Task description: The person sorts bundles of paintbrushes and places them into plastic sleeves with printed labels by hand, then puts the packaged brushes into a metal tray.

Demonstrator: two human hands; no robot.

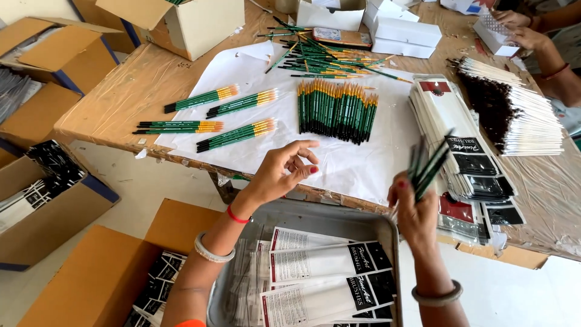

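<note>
The right hand (414, 209) is closed around a small bunch of green brushes (428, 166), held up above the table edge and blurred. The left hand (281, 169) is empty, fingers loosely spread, above the white paper sheet (339, 163). On this sheet lie four small bundles (209, 118) and one wide row of brushes (337, 110). Just beside the right hand is a stack of flat packets (460, 139). Below both hands stands a metal tray (339, 215) with more packets.
</note>
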